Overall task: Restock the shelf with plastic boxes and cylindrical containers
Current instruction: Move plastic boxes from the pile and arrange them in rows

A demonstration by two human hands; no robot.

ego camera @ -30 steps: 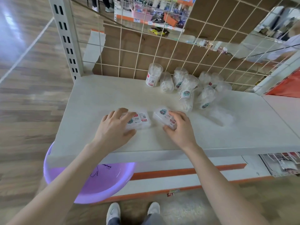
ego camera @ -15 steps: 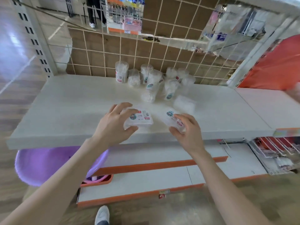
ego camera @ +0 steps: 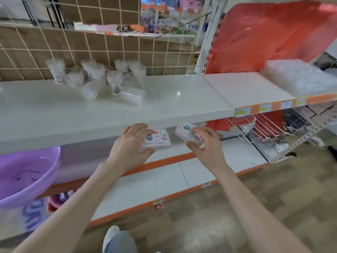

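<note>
My left hand (ego camera: pixel 130 147) grips a flat clear plastic box (ego camera: pixel 158 140) with a printed label, held in front of the white shelf's (ego camera: pixel 182 99) front edge. My right hand (ego camera: pixel 206 145) grips a second clear box (ego camera: pixel 187 133), tilted, just to the right of the first. Several clear cylindrical containers (ego camera: pixel 94 73) stand and lie in a loose cluster at the back left of the shelf, by the wire grid. One more clear box (ego camera: pixel 132 96) lies on the shelf beside them.
A purple plastic basin (ego camera: pixel 23 176) sits at the lower left. Below is a white and orange bottom shelf (ego camera: pixel 155 181). To the right, a neighbouring shelf (ego camera: pixel 246 88) carries clear packs (ego camera: pixel 299 77) before a red panel. Wire racks (ego camera: pixel 273 136) hang lower right.
Both hands lifted their boxes off the shelf top and drew them back over its front edge. The view swung right, bringing the red-backed shelf into sight.
</note>
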